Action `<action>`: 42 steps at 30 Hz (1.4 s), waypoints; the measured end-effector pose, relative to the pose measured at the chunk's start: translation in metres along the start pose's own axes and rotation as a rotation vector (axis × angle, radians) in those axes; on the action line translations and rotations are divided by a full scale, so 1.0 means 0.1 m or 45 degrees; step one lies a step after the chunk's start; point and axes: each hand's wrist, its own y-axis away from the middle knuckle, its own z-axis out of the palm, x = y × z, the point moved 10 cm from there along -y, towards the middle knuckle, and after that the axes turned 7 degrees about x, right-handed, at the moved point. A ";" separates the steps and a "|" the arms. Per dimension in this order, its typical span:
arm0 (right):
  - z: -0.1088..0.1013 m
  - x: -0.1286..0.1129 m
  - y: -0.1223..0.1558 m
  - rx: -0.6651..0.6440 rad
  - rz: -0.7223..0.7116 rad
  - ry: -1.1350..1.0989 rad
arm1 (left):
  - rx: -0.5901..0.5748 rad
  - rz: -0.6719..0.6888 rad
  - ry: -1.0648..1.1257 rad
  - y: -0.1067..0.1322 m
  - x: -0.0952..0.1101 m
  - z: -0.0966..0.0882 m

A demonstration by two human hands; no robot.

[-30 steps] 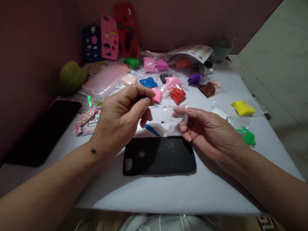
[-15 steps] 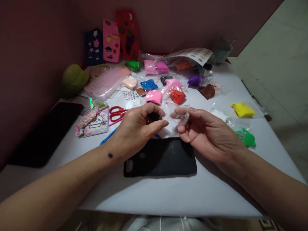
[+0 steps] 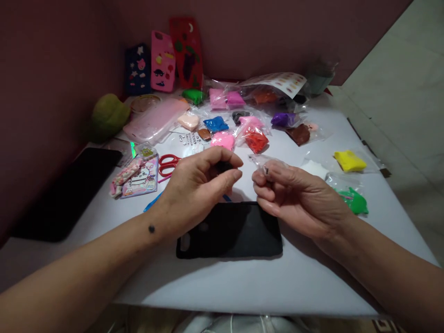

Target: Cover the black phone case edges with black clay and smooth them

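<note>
My left hand (image 3: 204, 178) is closed in a curl above the table, its fingers round a piece of black clay (image 3: 224, 167) that is mostly hidden. Opposite it, my right hand (image 3: 294, 189) pinches a small clear plastic bag (image 3: 267, 160) between thumb and fingers; the bag is crumpled. Under both hands a black phone case (image 3: 239, 233) lies flat on the white table (image 3: 243, 286), its camera cutout at the left end.
Clay packets, among them a red one (image 3: 256, 141), a yellow one (image 3: 350, 161) and a green one (image 3: 354, 201), spread across the back and right. Red scissors (image 3: 168, 165), a black phone-like slab (image 3: 69, 194) and a green fruit (image 3: 110, 113) lie left. Decorated cases (image 3: 163, 62) lean on the wall.
My right hand has gathered the clear bag into its fingers and crumpled it. The bag has moved away from my left hand, which stays curled round the dark piece.
</note>
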 end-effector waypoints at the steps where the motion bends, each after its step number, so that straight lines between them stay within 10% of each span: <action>1: 0.02 0.01 0.00 -0.014 0.039 -0.047 | -0.003 -0.043 0.098 -0.01 -0.01 0.00; 17: 0.11 0.16 0.05 -0.078 0.296 -0.279 | 0.144 0.130 0.139 0.06 0.15 -0.06; 31: 0.13 0.22 0.09 -0.143 0.450 -0.305 | 0.026 -0.186 0.638 -0.05 -0.04 -0.02; 42: 0.12 0.21 0.08 -0.144 0.398 -0.197 | -0.100 -0.241 0.344 -0.01 -0.20 0.07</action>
